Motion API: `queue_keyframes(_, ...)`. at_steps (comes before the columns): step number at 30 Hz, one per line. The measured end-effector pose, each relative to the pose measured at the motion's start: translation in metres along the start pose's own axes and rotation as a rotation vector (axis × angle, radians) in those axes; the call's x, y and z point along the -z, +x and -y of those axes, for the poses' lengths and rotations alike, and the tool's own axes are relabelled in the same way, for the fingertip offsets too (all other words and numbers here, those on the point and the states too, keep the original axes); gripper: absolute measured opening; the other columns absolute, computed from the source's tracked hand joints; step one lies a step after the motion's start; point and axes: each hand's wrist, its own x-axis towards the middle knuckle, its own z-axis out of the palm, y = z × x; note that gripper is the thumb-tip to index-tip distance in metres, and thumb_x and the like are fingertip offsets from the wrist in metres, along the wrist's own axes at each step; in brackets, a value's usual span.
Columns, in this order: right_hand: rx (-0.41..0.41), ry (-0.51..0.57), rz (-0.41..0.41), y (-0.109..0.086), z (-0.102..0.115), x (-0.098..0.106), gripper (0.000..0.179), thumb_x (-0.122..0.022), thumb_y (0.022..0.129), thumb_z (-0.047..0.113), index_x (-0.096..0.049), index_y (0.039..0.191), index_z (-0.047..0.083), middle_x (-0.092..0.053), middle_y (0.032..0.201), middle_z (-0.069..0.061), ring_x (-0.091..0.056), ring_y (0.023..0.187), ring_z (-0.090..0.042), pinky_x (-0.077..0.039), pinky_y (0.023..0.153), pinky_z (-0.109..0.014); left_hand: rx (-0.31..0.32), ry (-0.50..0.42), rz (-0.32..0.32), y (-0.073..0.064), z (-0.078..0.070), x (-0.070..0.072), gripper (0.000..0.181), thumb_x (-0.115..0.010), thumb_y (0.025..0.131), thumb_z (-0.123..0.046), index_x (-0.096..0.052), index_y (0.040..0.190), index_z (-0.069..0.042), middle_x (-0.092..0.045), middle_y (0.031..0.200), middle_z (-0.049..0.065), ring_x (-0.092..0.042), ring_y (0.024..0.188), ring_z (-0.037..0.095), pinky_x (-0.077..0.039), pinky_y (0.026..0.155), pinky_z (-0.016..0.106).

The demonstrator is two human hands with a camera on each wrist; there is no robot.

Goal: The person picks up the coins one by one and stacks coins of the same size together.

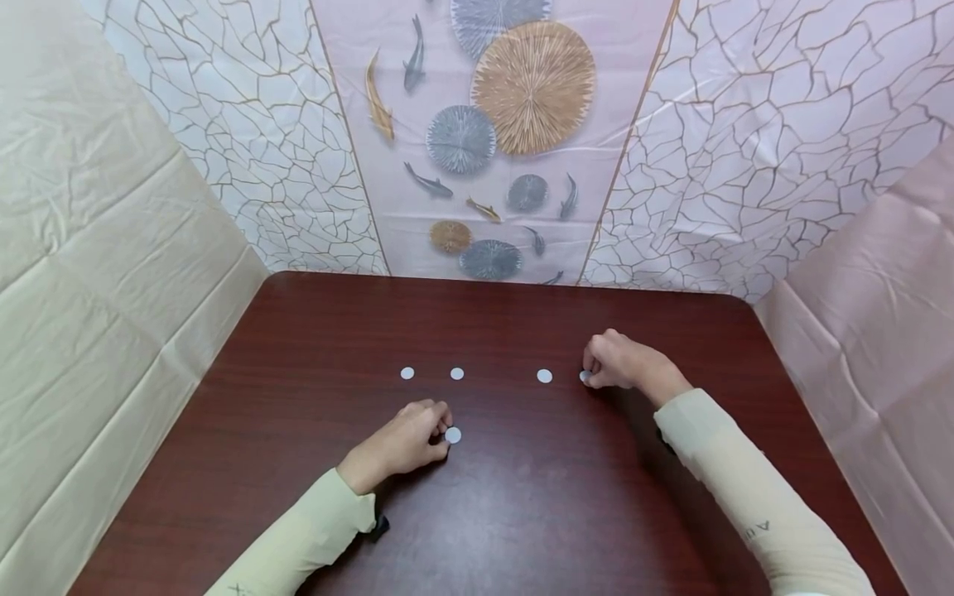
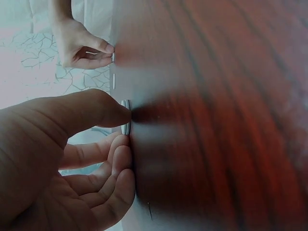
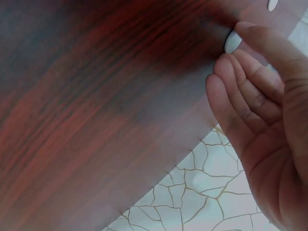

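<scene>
Small, flat white discs lie on the dark red-brown table (image 1: 522, 513). My left hand (image 1: 406, 439) holds one white disc (image 1: 453, 434) by its edge, between thumb and fingertips, low over the table. The left wrist view shows this disc (image 2: 126, 117) edge-on, its rim looking layered. Farther right and back, my right hand (image 1: 622, 362) pinches another disc (image 1: 585, 377) at the right end of a row. In the right wrist view, that disc (image 3: 233, 42) sits between the thumb and the fingertips, close to the table surface, the other fingers curled beside it.
In the same row lie a left disc (image 1: 407, 373), a second disc (image 1: 457, 374) and, nearer the right hand, a third disc (image 1: 545, 376). Behind the table hangs a patterned cloth (image 1: 484, 199). Plain cloth walls (image 1: 112, 290) stand at both sides.
</scene>
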Motion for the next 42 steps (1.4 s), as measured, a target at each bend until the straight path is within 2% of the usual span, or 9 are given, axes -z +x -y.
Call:
queue_keyframes(6, -0.044, -0.046, 0.008, 0.008, 0.002, 0.002, 0.009, -0.079, 0.083, 0.02, -0.077, 0.082, 0.011, -0.073, 0.08, 0.001, -0.065, 0.07, -0.012, -0.055, 0.067, -0.03, 0.005, 0.005, -0.002, 0.001, -0.001, 0.002, 0.018, -0.074, 0.089, -0.006, -0.066, 0.105, -0.003, -0.063, 0.094, 0.003, -0.056, 0.086, 0.012, -0.052, 0.076, 0.026)
queue_keyframes(12, 0.012, -0.162, -0.027, 0.013, 0.006, -0.004, 0.014, -0.075, 0.075, 0.019, -0.065, 0.066, 0.017, -0.062, 0.065, 0.002, -0.056, 0.058, -0.014, -0.047, 0.058, -0.028, -0.001, 0.012, 0.001, 0.001, 0.0, 0.002, 0.018, -0.074, 0.089, -0.006, -0.066, 0.105, -0.003, -0.063, 0.093, 0.002, -0.057, 0.086, 0.012, -0.052, 0.076, 0.026)
queue_keyframes(16, 0.025, -0.177, -0.058, 0.013, 0.006, -0.008, 0.02, -0.075, 0.073, 0.018, -0.06, 0.061, 0.018, -0.055, 0.058, 0.003, -0.048, 0.054, -0.013, -0.042, 0.055, -0.027, 0.001, 0.009, 0.001, 0.001, 0.0, 0.001, 0.018, -0.074, 0.089, -0.006, -0.066, 0.104, -0.003, -0.064, 0.093, 0.002, -0.057, 0.085, 0.012, -0.052, 0.076, 0.027)
queue_keyframes(25, 0.022, -0.116, -0.124, 0.005, -0.001, -0.017, 0.012, -0.076, 0.072, 0.021, -0.065, 0.073, 0.016, -0.058, 0.064, 0.004, -0.052, 0.058, -0.012, -0.045, 0.058, -0.026, -0.016, 0.004, -0.003, -0.001, -0.001, -0.002, 0.018, -0.074, 0.088, -0.004, -0.066, 0.104, -0.002, -0.064, 0.092, 0.003, -0.057, 0.085, 0.012, -0.052, 0.076, 0.026)
queue_keyframes(32, 0.073, -0.104, -0.218, 0.0, 0.0, -0.019, 0.014, -0.077, 0.068, 0.022, -0.065, 0.073, 0.016, -0.058, 0.063, 0.008, -0.053, 0.058, -0.009, -0.047, 0.058, -0.025, -0.026, 0.014, -0.011, 0.0, 0.0, -0.002, 0.018, -0.074, 0.088, -0.004, -0.066, 0.104, -0.002, -0.064, 0.092, 0.003, -0.057, 0.084, 0.011, -0.052, 0.075, 0.025)
queue_keyframes(42, 0.143, -0.09, -0.259, -0.011, 0.008, -0.024, 0.014, -0.077, 0.068, 0.02, -0.066, 0.075, 0.014, -0.058, 0.064, 0.01, -0.052, 0.058, -0.005, -0.047, 0.058, -0.023, -0.014, 0.011, -0.015, 0.0, 0.002, -0.002, 0.017, -0.073, 0.088, -0.004, -0.065, 0.102, -0.003, -0.062, 0.09, 0.002, -0.055, 0.083, 0.01, -0.051, 0.074, 0.026)
